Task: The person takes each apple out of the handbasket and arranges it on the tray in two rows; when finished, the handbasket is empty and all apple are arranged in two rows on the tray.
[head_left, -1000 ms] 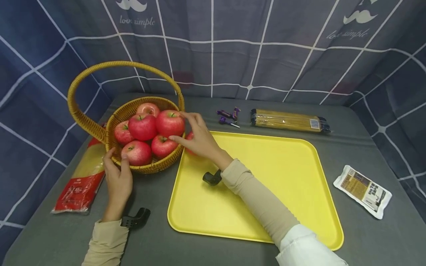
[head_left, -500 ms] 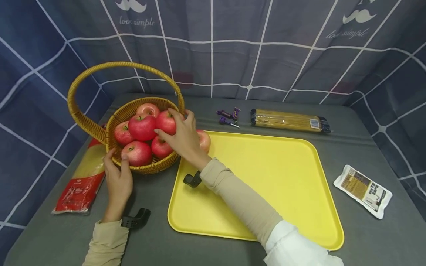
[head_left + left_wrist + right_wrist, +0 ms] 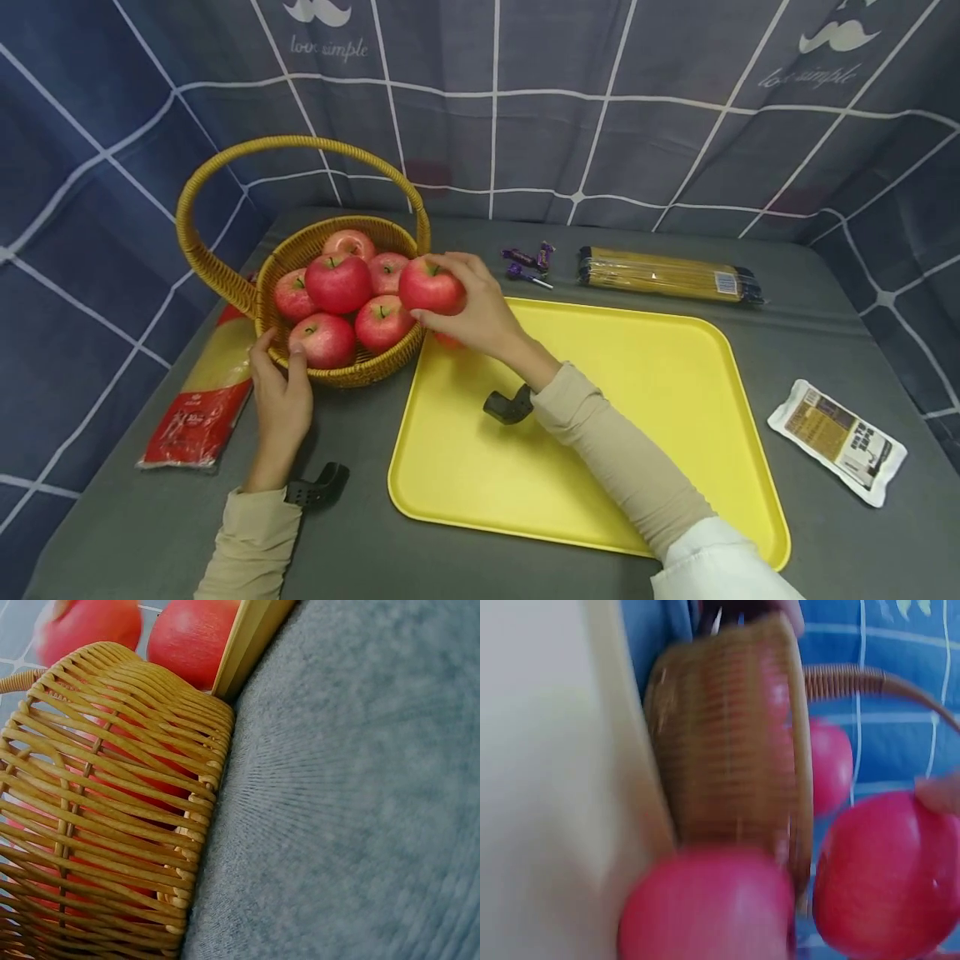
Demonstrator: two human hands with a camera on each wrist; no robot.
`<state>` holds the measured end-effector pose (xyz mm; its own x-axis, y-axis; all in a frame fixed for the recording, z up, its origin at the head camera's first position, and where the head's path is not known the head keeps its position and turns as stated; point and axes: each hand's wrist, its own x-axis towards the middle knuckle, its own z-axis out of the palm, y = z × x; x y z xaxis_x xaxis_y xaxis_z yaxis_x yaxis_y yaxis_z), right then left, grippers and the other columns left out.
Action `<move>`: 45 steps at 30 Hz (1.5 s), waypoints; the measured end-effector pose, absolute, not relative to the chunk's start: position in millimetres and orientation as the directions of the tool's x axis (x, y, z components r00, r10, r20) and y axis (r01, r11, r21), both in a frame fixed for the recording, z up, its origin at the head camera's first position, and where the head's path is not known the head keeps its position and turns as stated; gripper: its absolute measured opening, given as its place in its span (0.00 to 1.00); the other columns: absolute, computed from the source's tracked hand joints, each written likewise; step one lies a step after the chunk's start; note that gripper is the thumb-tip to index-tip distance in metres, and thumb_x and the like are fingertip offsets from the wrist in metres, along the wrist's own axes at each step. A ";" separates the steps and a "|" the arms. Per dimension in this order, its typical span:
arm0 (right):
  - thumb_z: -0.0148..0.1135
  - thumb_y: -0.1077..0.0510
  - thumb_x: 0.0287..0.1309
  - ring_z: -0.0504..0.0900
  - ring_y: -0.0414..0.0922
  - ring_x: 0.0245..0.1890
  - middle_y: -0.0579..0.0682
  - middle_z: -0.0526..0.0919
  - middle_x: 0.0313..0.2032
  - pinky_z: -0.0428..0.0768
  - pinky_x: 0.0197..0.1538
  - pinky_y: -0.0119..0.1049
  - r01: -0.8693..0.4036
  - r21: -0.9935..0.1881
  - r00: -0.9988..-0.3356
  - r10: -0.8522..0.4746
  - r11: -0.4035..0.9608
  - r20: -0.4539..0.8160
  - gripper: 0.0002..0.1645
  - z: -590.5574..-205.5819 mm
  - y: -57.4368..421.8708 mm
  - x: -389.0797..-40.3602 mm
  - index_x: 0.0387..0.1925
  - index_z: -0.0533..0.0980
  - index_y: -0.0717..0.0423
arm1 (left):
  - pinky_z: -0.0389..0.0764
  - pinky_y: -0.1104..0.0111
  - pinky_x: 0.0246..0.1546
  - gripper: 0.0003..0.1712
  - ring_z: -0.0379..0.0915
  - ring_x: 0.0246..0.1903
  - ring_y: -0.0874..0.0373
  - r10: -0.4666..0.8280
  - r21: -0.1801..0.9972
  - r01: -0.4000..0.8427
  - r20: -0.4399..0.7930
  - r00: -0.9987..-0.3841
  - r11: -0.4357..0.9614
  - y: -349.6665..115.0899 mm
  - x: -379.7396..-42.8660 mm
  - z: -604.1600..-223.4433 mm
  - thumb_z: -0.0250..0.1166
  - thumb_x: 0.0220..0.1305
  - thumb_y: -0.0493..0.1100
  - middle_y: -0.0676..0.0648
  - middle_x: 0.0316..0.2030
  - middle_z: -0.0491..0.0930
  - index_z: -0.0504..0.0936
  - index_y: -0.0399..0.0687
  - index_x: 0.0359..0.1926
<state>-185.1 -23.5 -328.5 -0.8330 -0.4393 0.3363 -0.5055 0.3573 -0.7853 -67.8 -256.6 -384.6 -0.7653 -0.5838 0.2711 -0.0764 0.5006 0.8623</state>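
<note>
My right hand [image 3: 483, 312] holds a red apple [image 3: 432, 286] between thumb and fingers, up at the right rim of the wicker basket [image 3: 352, 375]. In the right wrist view this apple [image 3: 889, 874] hangs beside the basket's rim. Several more apples [image 3: 338, 284] fill the basket. Another apple [image 3: 447, 340] lies on the yellow tray [image 3: 585, 467], mostly hidden under my right hand; the right wrist view shows this apple [image 3: 705, 907] close up and blurred. My left hand [image 3: 283, 408] grips the basket's front-left rim, thumb at the inside.
A red and yellow plastic packet [image 3: 198, 408] lies left of the basket, partly behind it. Purple-wrapped sweets [image 3: 528, 262] and a pack of long yellow sticks [image 3: 667, 273] lie behind the tray. To its right is a white pouch [image 3: 838, 442]. The basket's tall handle [image 3: 300, 143] arches overhead.
My right hand reached over the basket, took hold of the apple at its right side and moved it right to the rim. The left hand stays on the basket. The head view shifted slightly.
</note>
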 end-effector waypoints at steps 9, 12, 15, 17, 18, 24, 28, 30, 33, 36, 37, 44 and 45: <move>0.73 0.48 0.37 0.66 0.48 0.56 0.51 0.66 0.55 0.71 0.54 0.47 -0.477 -0.758 -0.866 -0.383 0.445 0.320 0.36 -345.1 62.1 -205.8 0.53 0.71 0.44 | 0.47 0.50 0.65 0.30 0.47 0.66 0.44 -0.561 0.850 -0.079 0.271 -0.782 0.520 -255.8 -67.7 -386.0 0.48 0.66 0.50 0.35 0.62 0.56 0.55 0.40 0.63; 0.73 0.46 0.36 0.67 0.49 0.54 0.51 0.65 0.55 0.70 0.53 0.48 -0.402 -0.759 -0.902 -0.364 0.512 0.232 0.38 -353.2 83.4 -207.5 0.53 0.70 0.44 | 0.46 0.50 0.66 0.30 0.46 0.67 0.44 -0.559 0.849 -0.081 0.269 -0.784 0.522 -255.8 -68.0 -385.5 0.48 0.66 0.50 0.35 0.63 0.56 0.55 0.40 0.64; 0.73 0.44 0.35 0.66 0.51 0.53 0.53 0.63 0.55 0.70 0.54 0.49 -0.339 -0.758 -0.919 -0.367 0.558 0.141 0.41 -361.9 97.2 -206.5 0.55 0.68 0.46 | 0.47 0.50 0.66 0.30 0.47 0.66 0.44 -0.561 0.847 -0.087 0.267 -0.784 0.524 -255.9 -67.8 -384.8 0.48 0.66 0.50 0.35 0.63 0.56 0.54 0.41 0.64; 0.74 0.44 0.35 0.66 0.53 0.53 0.55 0.62 0.55 0.70 0.54 0.49 -0.320 -0.753 -0.921 -0.375 0.575 0.105 0.42 -367.5 102.3 -204.9 0.55 0.67 0.47 | 0.47 0.50 0.66 0.30 0.47 0.67 0.44 -0.562 0.846 -0.094 0.262 -0.785 0.525 -256.0 -67.2 -384.3 0.48 0.66 0.50 0.35 0.63 0.55 0.54 0.41 0.64; 0.74 0.44 0.35 0.66 0.53 0.53 0.55 0.61 0.55 0.70 0.54 0.49 -0.315 -0.754 -0.921 -0.379 0.577 0.095 0.43 -370.3 104.2 -204.1 0.55 0.67 0.47 | 0.47 0.50 0.66 0.30 0.47 0.67 0.44 -0.562 0.845 -0.096 0.260 -0.785 0.525 -256.0 -67.0 -384.2 0.47 0.66 0.50 0.35 0.63 0.55 0.54 0.41 0.64; 0.73 0.47 0.37 0.69 0.54 0.52 0.56 0.56 0.55 0.70 0.55 0.51 -0.360 -0.744 -0.888 -0.452 0.563 0.087 0.46 -380.4 108.4 -200.1 0.59 0.61 0.43 | 0.47 0.49 0.65 0.31 0.47 0.66 0.44 -0.565 0.847 -0.097 0.258 -0.784 0.522 -256.3 -65.1 -383.4 0.48 0.66 0.50 0.35 0.63 0.56 0.54 0.41 0.64; 0.73 0.47 0.37 0.68 0.55 0.53 0.55 0.53 0.56 0.70 0.56 0.52 -0.389 -0.722 -0.867 -0.492 0.573 0.077 0.49 -380.0 109.4 -197.6 0.61 0.57 0.41 | 0.46 0.50 0.66 0.31 0.46 0.67 0.44 -0.557 0.847 -0.093 0.257 -0.789 0.523 -256.5 -65.4 -383.3 0.48 0.66 0.50 0.35 0.63 0.56 0.54 0.41 0.64; 0.72 0.45 0.38 0.66 0.55 0.56 0.55 0.51 0.58 0.69 0.57 0.52 -0.395 -0.717 -0.865 -0.495 0.575 0.080 0.50 -376.7 108.8 -197.1 0.62 0.56 0.40 | 0.46 0.49 0.66 0.31 0.46 0.67 0.44 -0.556 0.847 -0.092 0.257 -0.791 0.523 -256.5 -65.6 -383.6 0.48 0.66 0.50 0.35 0.63 0.56 0.54 0.42 0.64; 0.70 0.43 0.40 0.58 0.55 0.62 0.55 0.46 0.63 0.66 0.58 0.55 -0.418 -0.719 -0.862 -0.493 0.555 0.120 0.50 -367.9 104.7 -197.6 0.63 0.55 0.40 | 0.46 0.49 0.66 0.31 0.46 0.66 0.44 -0.554 0.848 -0.088 0.259 -0.791 0.522 -256.3 -66.3 -383.9 0.48 0.66 0.50 0.35 0.63 0.56 0.54 0.41 0.64; 0.68 0.44 0.44 0.50 0.53 0.67 0.55 0.44 0.66 0.61 0.60 0.58 -0.467 -0.730 -0.846 -0.492 0.500 0.204 0.47 -357.4 93.2 -198.7 0.64 0.56 0.44 | 0.47 0.50 0.65 0.31 0.47 0.66 0.44 -0.552 0.847 -0.083 0.264 -0.791 0.525 -256.2 -66.7 -383.8 0.48 0.66 0.50 0.35 0.62 0.56 0.54 0.41 0.64; 0.67 0.44 0.45 0.50 0.53 0.67 0.55 0.46 0.66 0.61 0.61 0.57 -0.489 -0.726 -0.837 -0.494 0.483 0.236 0.45 -354.3 87.5 -198.8 0.63 0.57 0.45 | 0.47 0.50 0.65 0.31 0.47 0.66 0.44 -0.551 0.847 -0.082 0.265 -0.791 0.526 -256.3 -66.6 -383.7 0.48 0.66 0.50 0.35 0.62 0.56 0.54 0.41 0.64; 0.63 0.43 0.50 0.66 0.44 0.59 0.48 0.61 0.61 0.66 0.59 0.46 -0.618 -0.694 -0.744 -0.559 0.370 0.365 0.36 -334.2 26.2 -192.6 0.60 0.64 0.45 | 0.46 0.50 0.66 0.31 0.46 0.66 0.44 -0.549 0.847 -0.084 0.263 -0.793 0.526 -256.6 -66.0 -383.4 0.48 0.66 0.51 0.35 0.62 0.56 0.54 0.41 0.64; 0.63 0.43 0.50 0.67 0.43 0.57 0.47 0.63 0.60 0.68 0.58 0.44 -0.641 -0.680 -0.723 -0.577 0.355 0.380 0.36 -332.1 15.5 -191.7 0.60 0.64 0.45 | 0.46 0.49 0.65 0.31 0.47 0.66 0.44 -0.549 0.846 -0.084 0.263 -0.793 0.526 -256.4 -66.0 -383.2 0.48 0.66 0.51 0.35 0.62 0.56 0.54 0.41 0.64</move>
